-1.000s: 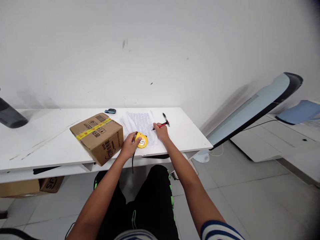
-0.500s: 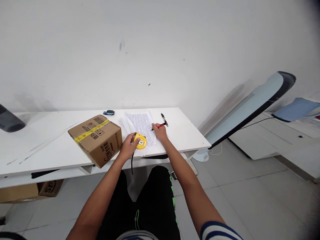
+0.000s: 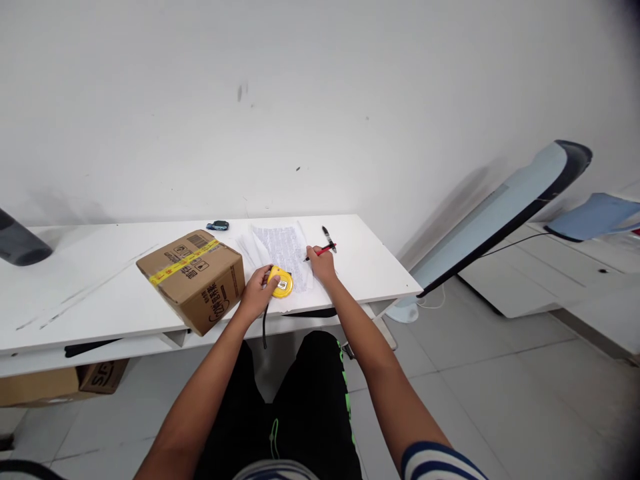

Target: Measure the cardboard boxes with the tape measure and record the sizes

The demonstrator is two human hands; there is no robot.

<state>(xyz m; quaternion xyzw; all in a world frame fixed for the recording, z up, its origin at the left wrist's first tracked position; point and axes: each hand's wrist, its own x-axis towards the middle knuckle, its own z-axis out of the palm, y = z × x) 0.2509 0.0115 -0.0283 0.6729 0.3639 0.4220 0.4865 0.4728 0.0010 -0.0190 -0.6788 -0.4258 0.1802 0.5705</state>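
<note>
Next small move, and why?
I'd probably make a short stroke: the right hand holds the red pen with its tip at the written paper, contact unclear, while the left hand grips the yellow tape measure.

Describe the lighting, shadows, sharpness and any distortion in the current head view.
Head view: soft, mostly even light, with faint shadows on the wall near the dark container and pale panel; head view: far-right edge darkened and blurred, apparently wide-angle stretching; head view: yellow tape measure fairly clear, but writing on the paper too fine to read.
</note>
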